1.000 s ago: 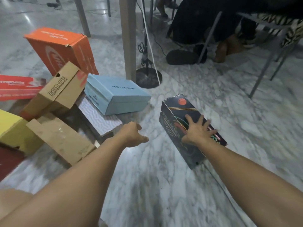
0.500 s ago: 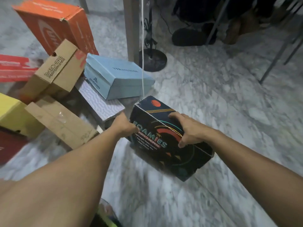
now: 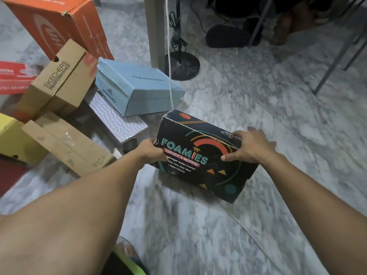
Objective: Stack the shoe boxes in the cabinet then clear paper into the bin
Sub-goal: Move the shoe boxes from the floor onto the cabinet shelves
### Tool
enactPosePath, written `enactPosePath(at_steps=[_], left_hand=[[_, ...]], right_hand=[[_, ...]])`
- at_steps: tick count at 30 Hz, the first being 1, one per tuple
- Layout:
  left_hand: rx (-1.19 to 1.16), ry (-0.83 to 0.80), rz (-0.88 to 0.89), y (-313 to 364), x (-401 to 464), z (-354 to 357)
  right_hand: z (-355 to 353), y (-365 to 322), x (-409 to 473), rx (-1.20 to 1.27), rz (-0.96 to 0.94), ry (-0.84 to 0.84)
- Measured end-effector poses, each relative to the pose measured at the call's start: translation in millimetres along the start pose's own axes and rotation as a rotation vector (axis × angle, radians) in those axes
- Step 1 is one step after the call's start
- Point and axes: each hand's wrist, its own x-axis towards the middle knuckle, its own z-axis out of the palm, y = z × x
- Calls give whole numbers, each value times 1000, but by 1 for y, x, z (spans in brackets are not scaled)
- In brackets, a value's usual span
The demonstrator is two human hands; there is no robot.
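Evidently the black shoe box (image 3: 200,155) was gripped at opposite ends, left hand (image 3: 152,151) and right hand (image 3: 250,148) curled round its edges, so it could be lifted evenly off the floor (image 3: 198,225), beside the blue box (image 3: 137,90).

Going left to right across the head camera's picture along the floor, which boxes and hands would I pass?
yellow box → plain brown box → left hand → black Foamies box → right hand
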Motion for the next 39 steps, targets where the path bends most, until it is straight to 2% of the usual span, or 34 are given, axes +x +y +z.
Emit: enactPosePath(at_steps=[2, 4, 6, 8, 13, 16, 22, 29, 34, 39], left_hand=[[-4, 12, -3, 0, 2, 5], [-10, 3, -10, -2, 5, 10], [-9, -20, -19, 2, 3, 13], [-45, -29, 1, 6, 2, 15], [-182, 21, 157, 17, 1, 19], [-215, 72, 259, 30, -4, 9], [-186, 198, 412, 48, -2, -28], [-242, 258, 507, 87, -75, -78], [-235, 345, 570, 84, -119, -145], [-198, 439, 535, 58, -167, -200]], right_hand=[[8, 11, -5, 138, 174, 18], [21, 20, -7, 421, 298, 61], [33, 23, -11, 687, 355, 122], [39, 18, -15, 844, 376, 230], [30, 9, -15, 953, 379, 541], [11, 10, -13, 966, 326, 647], [-31, 1, -11, 923, 61, 671], [-89, -34, -39, 932, -207, 664], [-130, -67, -64, 973, -404, 465], [-158, -124, -85, 902, -564, 307]])
